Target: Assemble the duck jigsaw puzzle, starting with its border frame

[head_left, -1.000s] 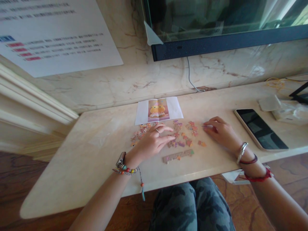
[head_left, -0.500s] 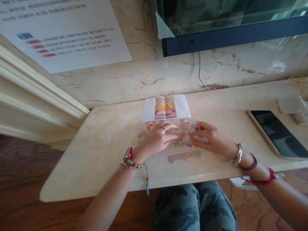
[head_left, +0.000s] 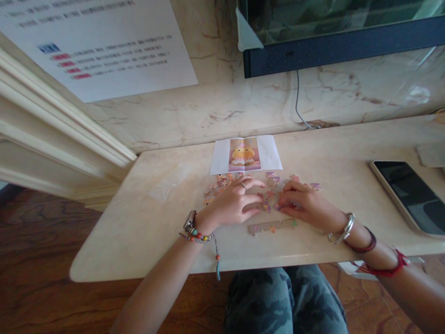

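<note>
the work in hand looks like sorting through loose jigsaw puzzle pieces (head_left: 268, 205) on the worktop (head_left: 114, 246). these lie between and under the two hands, with a denser pile (head_left: 216, 186) just beyond the left wrist, below the printed reference picture (head_left: 244, 154). the left hand (head_left: 239, 199) hovers low or rests over the pieces, its fingers spread and nothing seen in them. the right hand (head_left: 301, 202) is curled down over more pieces, fingertips bent inward; whether it pinches one i cannot tell, since the hand itself hides the spot. an apparently joined puzzle strip (head_left: 273, 227) lies nearer the front edge, apart from both hands.

as i judge it, the next move calls for singling out one piece, checking its colour and tabs against the picture and strip, and gripping it by the edges without nudging its neighbours.
</note>
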### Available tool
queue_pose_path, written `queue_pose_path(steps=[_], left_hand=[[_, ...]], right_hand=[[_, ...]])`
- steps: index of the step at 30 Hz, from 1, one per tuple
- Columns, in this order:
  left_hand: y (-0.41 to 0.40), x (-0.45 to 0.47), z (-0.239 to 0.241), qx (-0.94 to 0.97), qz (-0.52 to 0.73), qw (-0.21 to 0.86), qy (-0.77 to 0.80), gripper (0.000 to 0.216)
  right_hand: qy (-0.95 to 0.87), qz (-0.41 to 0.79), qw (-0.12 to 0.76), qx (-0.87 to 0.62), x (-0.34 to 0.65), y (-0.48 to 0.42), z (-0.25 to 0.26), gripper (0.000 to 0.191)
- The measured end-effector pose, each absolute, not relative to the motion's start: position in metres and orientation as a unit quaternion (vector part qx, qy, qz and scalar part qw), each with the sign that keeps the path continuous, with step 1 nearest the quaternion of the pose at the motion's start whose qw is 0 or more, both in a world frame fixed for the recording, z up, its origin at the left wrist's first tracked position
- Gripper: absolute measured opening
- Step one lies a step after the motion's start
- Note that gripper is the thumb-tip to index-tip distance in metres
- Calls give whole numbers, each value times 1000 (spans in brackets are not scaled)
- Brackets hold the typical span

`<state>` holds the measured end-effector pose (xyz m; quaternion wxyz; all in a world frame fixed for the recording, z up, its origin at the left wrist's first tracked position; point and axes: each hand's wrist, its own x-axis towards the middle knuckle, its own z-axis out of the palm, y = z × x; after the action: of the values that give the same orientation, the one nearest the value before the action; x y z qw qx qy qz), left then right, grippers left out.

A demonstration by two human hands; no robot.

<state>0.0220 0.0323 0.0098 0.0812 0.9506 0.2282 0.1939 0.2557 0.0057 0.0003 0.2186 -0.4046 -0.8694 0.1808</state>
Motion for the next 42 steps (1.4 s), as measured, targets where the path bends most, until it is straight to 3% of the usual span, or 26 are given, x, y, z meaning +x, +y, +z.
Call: queue_pose_path(steps=[19,42], left_hand=[[34,24,19,943,211,27,254,16],[28,30,16,928,234,0,289,15]], right_hand=[[-806,133,330,-474,262,7,-4,15],[-765,115,377,-508,278,16,-2,16]])
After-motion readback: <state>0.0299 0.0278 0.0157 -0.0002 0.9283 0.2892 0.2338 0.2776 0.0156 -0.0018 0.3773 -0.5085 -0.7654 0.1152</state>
